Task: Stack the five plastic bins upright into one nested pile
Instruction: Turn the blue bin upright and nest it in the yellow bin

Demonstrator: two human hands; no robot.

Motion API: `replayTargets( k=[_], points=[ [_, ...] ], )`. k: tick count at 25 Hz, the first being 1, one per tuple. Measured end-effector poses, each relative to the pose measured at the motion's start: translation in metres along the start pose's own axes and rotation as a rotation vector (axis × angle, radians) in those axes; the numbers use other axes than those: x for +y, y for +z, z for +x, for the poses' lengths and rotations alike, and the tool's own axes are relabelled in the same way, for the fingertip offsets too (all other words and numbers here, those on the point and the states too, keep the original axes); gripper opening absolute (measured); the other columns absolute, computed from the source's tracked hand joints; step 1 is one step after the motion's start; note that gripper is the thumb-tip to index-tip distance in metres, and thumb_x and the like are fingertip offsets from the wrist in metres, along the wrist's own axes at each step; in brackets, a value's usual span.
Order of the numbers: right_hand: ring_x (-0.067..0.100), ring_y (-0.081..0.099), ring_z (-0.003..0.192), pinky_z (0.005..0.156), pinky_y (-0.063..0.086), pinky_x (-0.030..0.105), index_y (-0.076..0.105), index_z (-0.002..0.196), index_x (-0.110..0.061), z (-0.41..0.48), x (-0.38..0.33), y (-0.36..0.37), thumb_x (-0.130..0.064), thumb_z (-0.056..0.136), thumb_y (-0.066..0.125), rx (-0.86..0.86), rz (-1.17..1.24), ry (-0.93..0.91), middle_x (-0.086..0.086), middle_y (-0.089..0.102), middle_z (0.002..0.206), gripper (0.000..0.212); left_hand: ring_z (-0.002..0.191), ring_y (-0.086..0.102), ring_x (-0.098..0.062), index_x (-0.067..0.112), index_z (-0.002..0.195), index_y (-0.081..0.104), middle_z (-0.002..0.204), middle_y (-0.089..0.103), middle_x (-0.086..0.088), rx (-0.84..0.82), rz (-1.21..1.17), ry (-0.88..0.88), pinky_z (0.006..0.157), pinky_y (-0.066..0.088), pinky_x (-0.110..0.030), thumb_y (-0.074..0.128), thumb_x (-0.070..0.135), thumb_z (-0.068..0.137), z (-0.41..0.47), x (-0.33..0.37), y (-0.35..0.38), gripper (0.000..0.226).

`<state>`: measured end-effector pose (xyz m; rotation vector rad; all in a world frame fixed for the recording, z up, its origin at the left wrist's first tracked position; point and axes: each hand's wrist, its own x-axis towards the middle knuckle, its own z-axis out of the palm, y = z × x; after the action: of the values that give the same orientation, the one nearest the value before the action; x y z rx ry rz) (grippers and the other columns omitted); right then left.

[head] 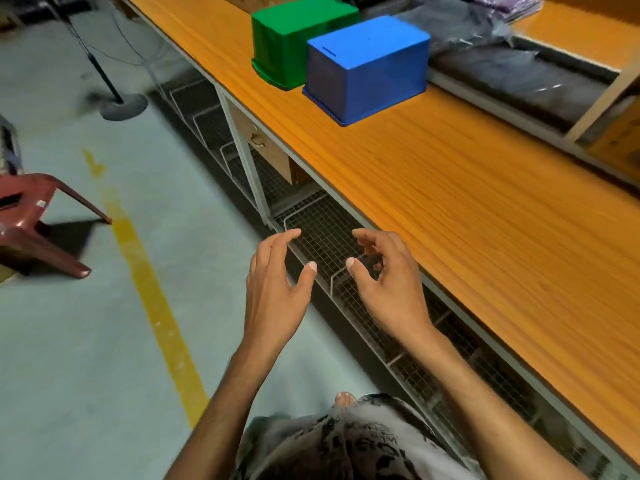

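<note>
A blue plastic bin (367, 69) stands upside down on the orange table (467, 188), its rim on the tabletop. Just behind it to the left, a green bin (294, 36) also stands upside down. No other bins are in view. My left hand (277, 289) and my right hand (388, 282) hover side by side in front of the table's near edge, well short of the bins. Both hold nothing, with fingers loosely spread and slightly bent.
Dark folded fabric in plastic wrap (502, 64) lies on a shelf behind the bins. Wire mesh racks (325, 237) run under the table. A maroon plastic chair (31, 216) and a fan stand (117, 98) are on the floor at left.
</note>
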<state>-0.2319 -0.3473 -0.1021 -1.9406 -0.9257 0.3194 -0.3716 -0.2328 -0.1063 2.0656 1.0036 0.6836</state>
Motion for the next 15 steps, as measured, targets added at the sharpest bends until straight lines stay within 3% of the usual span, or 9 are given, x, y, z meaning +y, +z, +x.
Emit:
replayTargets(
  k=[7,12,15],
  points=[
    [-0.002,0.055,0.115,0.1,0.051,0.033,0.06,0.132,-0.033,0.125,-0.037,0.079,-0.026,0.095,0.069,-0.003,0.047,0.01,-0.02,0.056,0.121,0.039,0.135,0.044,-0.004,0.043,0.14,0.049,0.138,0.045,0.021,0.041,-0.018,-0.035,0.11,0.044,-0.045,0.067,0.031,0.096,0.135,-0.061,-0.045,0.049],
    [0.001,0.058,0.111,0.095,0.054,0.04,0.062,0.126,-0.037,0.206,-0.058,0.149,-0.024,0.094,0.071,0.161,0.087,0.054,-0.02,0.058,0.119,0.036,0.137,0.045,-0.005,0.042,0.141,0.049,0.141,0.046,0.017,-0.065,-0.061,0.062,0.11,0.046,-0.047,0.066,0.032,0.097,0.25,-0.109,-0.086,0.048],
    [0.001,0.059,0.108,0.087,0.056,0.037,0.061,0.123,-0.041,0.249,-0.081,0.175,-0.022,0.094,0.071,0.259,0.1,0.094,-0.019,0.059,0.118,0.036,0.137,0.045,-0.006,0.043,0.14,0.048,0.14,0.044,0.019,-0.138,-0.085,0.143,0.109,0.047,-0.048,0.066,0.034,0.096,0.313,-0.118,-0.116,0.048]
  ],
)
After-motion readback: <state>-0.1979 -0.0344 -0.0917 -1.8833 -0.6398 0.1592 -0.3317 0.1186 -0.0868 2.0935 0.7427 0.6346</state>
